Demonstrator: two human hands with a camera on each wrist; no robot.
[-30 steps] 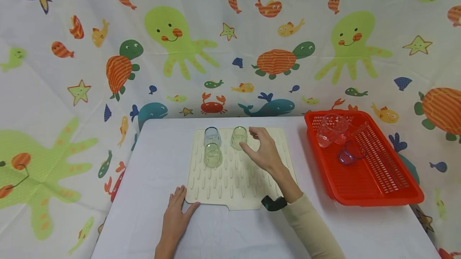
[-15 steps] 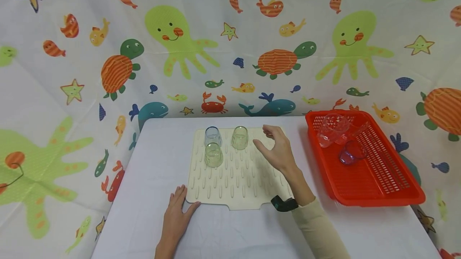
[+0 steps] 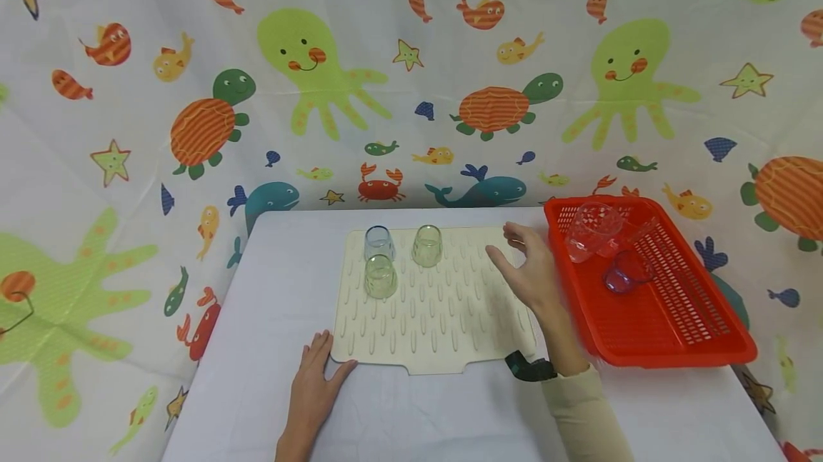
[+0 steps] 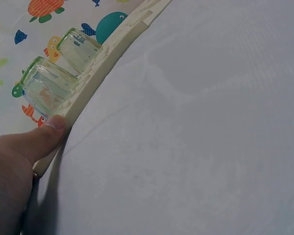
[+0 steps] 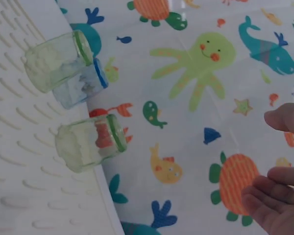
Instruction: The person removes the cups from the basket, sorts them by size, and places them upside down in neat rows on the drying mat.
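Observation:
On a cream draining mat point(image 3: 444, 326) stand a blue-tinted glass point(image 3: 379, 239), a green-tinted glass point(image 3: 381, 278) in front of it, and another green-tinted glass point(image 3: 427, 246) to their right. My left hand point(image 3: 311, 382) rests at the mat's near left corner; in the left wrist view its thumb point(image 4: 51, 128) touches the mat's edge. Over the mat's right side hovers my right hand point(image 3: 532, 270), thumb and fingers apart, holding nothing. The right wrist view also shows this hand point(image 5: 279, 196) away from the glasses.
A red basket point(image 3: 649, 333) stands at the table's right, beside my right hand. It holds a clear pinkish glass item point(image 3: 590, 230) and a purple-tinted glass point(image 3: 626, 273). A curtain printed with sea animals point(image 3: 398, 112) hangs behind the white table point(image 3: 283, 269).
My right hand has moved right, away from the back green-tinted glass and toward the red basket. The left hand and the glasses have stayed in place.

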